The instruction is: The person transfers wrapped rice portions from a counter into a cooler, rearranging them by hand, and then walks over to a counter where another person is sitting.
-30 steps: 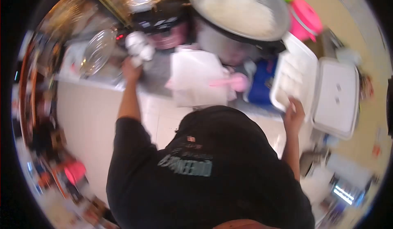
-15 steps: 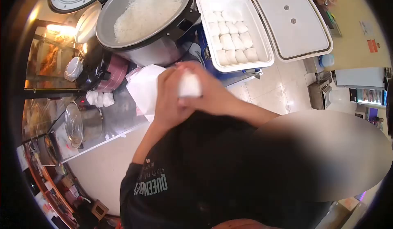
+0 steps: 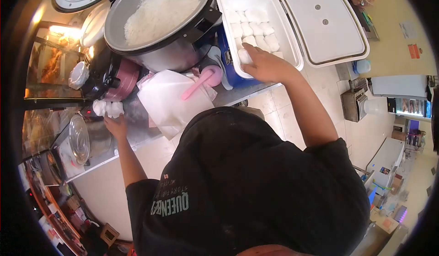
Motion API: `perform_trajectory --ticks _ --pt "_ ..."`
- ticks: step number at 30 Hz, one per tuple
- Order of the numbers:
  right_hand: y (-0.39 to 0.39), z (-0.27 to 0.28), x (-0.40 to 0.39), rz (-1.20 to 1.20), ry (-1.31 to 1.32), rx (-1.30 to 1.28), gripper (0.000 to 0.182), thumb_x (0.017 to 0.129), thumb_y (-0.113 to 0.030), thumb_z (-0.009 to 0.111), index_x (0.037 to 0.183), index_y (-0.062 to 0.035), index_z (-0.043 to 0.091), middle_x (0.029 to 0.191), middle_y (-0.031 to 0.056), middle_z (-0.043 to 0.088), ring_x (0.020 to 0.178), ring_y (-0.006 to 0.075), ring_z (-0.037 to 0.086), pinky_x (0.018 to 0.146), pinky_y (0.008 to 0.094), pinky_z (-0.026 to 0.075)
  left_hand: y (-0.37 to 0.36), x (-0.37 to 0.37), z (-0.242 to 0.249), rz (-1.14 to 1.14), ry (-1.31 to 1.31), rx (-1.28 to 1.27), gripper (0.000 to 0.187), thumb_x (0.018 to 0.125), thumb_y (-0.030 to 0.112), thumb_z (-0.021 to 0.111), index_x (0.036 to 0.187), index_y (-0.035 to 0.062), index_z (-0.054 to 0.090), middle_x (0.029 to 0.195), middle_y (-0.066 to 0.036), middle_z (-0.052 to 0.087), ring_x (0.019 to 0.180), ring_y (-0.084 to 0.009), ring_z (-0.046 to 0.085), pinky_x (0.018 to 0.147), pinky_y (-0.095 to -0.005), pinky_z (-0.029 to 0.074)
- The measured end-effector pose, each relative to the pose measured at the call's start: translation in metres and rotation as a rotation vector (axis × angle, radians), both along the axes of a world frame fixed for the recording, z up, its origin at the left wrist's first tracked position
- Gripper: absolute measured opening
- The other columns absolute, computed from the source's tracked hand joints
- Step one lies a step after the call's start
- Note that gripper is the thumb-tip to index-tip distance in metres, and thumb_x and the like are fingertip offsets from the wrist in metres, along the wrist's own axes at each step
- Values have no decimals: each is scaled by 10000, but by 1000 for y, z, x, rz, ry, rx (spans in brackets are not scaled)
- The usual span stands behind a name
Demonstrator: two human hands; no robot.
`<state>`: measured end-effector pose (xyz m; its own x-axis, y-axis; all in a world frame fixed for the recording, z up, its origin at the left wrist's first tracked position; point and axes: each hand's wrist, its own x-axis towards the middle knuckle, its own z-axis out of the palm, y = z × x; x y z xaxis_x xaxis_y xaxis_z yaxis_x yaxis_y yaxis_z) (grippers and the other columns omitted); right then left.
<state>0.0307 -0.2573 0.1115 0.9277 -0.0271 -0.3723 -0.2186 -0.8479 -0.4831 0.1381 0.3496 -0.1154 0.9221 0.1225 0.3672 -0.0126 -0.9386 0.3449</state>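
Observation:
My right hand (image 3: 264,65) is inside the white-lined cooler box (image 3: 296,50), its thumb and fingers around a white packet (image 3: 245,56) at the near left corner. Rows of similar white packets (image 3: 258,29) lie beyond it, and my palm hides part of the nearest row. Far to the left, my left hand (image 3: 115,124) has its fingertips on a small white bundle (image 3: 117,108) on the metal counter, beside more white bundles. Between my hands, a pink paddle (image 3: 195,86) rests on white sheets (image 3: 160,98).
A large open pot of white rice (image 3: 164,13) stands behind the sheets. The cooler's lid (image 3: 324,25) is at the right. A pink cooker (image 3: 123,80) stands near the left bundles, with a glass lid (image 3: 79,139) closer to me. The counter's metal edge (image 3: 98,164) runs in front.
My hands have parted from around a white packet at the centre. The right moved into the cooler and the left went to the white bundles. The pink paddle now shows on the sheets.

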Motion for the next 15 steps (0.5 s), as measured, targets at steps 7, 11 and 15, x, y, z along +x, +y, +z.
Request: perform_trajectory --ticks 7,11,15 --pt "-6 7 -7 110 -112 43 986 792 -542 757 1499 23 365 1461 303 463 1319 426 506 1114 441 388 18 37 -34 154 69 -103 1057 715 393 872 1473 -16 261 1394 -312 424 1305 -494 423 1096 -546 366" --pt "-12 -7 -16 107 -277 -15 923 774 -550 776 1435 7 454 1376 292 540 1264 432 547 1074 441 430 22 50 -50 246 -13 -244 1112 684 462 900 1448 -39 266 1413 -290 393 1310 -467 422 1101 -530 378" --pt "-9 -15 -2 148 -338 22 852 776 -487 797 1396 11 489 1361 251 563 1259 395 558 1063 434 435 47 55 -130 479 -211 796 1222 697 777 715 1384 -170 363 1407 -315 433 1306 -471 446 1169 -534 308"
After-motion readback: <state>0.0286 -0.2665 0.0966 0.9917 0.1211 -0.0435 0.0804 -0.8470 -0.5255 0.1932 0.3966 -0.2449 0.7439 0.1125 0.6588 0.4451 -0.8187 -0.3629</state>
